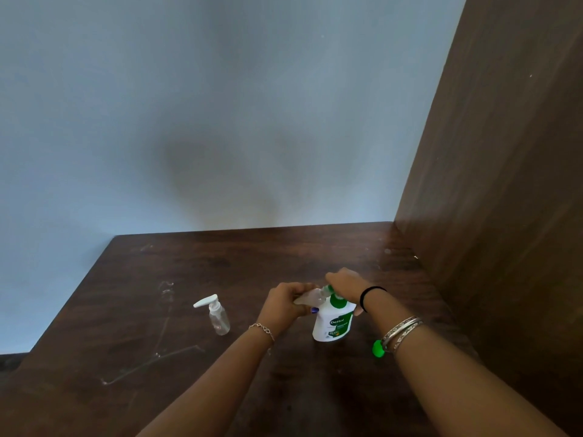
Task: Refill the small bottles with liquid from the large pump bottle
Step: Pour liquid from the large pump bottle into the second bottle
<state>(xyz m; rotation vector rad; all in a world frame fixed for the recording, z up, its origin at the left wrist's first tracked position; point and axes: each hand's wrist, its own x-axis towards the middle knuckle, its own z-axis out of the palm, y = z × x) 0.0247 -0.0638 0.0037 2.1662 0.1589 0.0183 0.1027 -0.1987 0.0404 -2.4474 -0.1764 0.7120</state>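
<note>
**Small bottle held to the pump spout**

While the large pump bottle (333, 323) stands upright on the dark wooden table (157, 310), its white label reading "Dettol", the right hand (347, 283) curls over its green pump head. The left hand (285, 301) grips a clear small bottle (310, 298), tilted nearly on its side, long axis left to right, mouth toward the spout. A second small bottle (217, 316) with a white pump stands well to the left. A green cap (377, 348) lies beside the right wrist.
</note>
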